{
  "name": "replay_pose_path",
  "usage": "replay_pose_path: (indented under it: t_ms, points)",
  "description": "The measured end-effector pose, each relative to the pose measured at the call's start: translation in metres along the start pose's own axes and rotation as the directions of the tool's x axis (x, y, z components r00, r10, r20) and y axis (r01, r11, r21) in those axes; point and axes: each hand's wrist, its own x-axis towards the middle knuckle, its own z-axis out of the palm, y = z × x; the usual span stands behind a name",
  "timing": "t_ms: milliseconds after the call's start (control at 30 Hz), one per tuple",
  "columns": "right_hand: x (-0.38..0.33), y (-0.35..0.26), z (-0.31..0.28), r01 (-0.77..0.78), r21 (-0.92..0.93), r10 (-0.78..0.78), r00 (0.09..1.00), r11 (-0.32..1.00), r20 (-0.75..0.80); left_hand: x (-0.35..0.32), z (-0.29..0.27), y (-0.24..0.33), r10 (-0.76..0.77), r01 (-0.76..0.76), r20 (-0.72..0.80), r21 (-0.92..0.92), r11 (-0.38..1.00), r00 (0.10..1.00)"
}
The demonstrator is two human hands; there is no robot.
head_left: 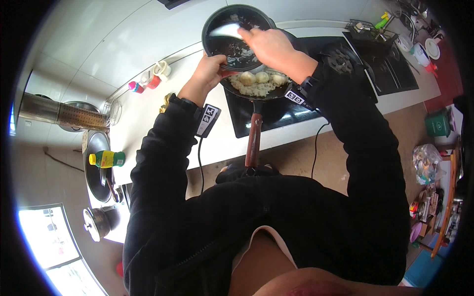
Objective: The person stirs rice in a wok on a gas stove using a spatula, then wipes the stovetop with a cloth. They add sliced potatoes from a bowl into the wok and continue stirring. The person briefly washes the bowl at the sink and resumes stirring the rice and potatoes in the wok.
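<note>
My left hand [206,74] grips the side of a dark round pot [213,49], tilted up over a frying pan [282,93]. Bits of white rice cling to the pot's inside. In my right hand [272,48] is a white rice paddle [224,31], blurred, with its blade inside the pot. Below, the frying pan holds white rice [253,90] with several pale, round, egg-like pieces [261,77] on top. Its brown handle [254,135] points toward my body. Part of the pan is hidden by the pot and my right arm.
The pan stands at the black glass cooktop [291,114]. Small jars [149,79] line the white counter [148,118] at left. A green-yellow bottle [107,159] lies near a wok [94,180]. At right are a black sink [390,71] and a green bin [437,124].
</note>
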Motion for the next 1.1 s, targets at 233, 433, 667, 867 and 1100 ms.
replay_pose_path:
  t_ms: [233,433,667,867,1100]
  points:
    - [0.0,0.001,-0.031,0.156,-0.031,-0.126,0.887,0.987,0.444,-0.012,-0.027,0.016,0.097,-0.084,-0.128,0.105,0.991,0.987]
    - [0.019,0.006,-0.036,0.075,-0.22,-0.071,0.997,0.973,0.027,-0.011,-0.019,0.02,-0.043,0.043,-0.003,0.065,0.997,0.999]
    - [-0.008,-0.005,-0.044,0.119,-0.132,-0.031,0.846,0.984,0.532,-0.021,-0.011,0.021,0.153,-0.131,-0.081,0.232,0.964,0.985]
    - [0.008,0.008,-0.05,0.004,-0.173,-0.004,1.0,0.985,-0.001,-0.025,-0.001,0.024,0.112,-0.107,-0.006,0.242,0.964,0.994]
    - [-0.017,-0.008,-0.053,0.15,-0.145,-0.07,0.891,0.978,0.45,-0.033,0.0,0.029,0.23,-0.202,-0.043,0.337,0.92,0.972]
